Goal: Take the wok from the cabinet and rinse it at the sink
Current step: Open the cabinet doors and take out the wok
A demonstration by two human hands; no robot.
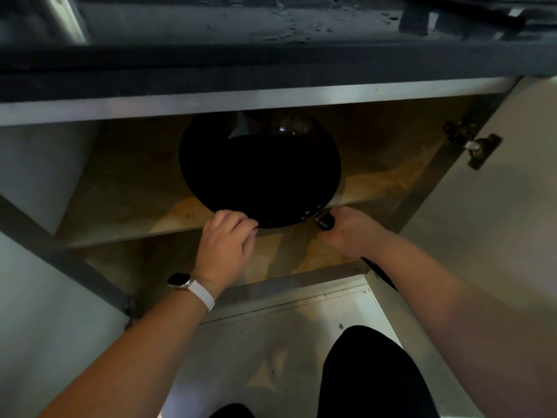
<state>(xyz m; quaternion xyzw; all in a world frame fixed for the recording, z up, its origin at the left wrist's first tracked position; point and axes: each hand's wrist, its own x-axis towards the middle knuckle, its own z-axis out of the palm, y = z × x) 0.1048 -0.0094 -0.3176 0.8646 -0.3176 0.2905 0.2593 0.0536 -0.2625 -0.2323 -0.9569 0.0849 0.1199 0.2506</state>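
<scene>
A large black wok (pixel 260 173) rests on the wooden shelf (pixel 126 200) of an open lower cabinet, its near rim jutting over the shelf's front edge. My left hand (pixel 227 242), a white-strapped watch on its wrist, curls its fingers over the wok's near rim. Just right of it, my right hand (pixel 351 229) is closed around the wok's black handle (pixel 325 221), which sticks out at the lower right of the rim. The handle's far end runs back under my right forearm and is mostly hidden.
A dark countertop edge (pixel 271 70) overhangs the cabinet. The cabinet door (pixel 512 191) stands open on the right, with a metal hinge (pixel 473 146). Another door panel (pixel 45 297) flanks the left. A lower cabinet floor (pixel 301 254) lies below the shelf. My dark-clad leg (pixel 367 375) is on the pale floor.
</scene>
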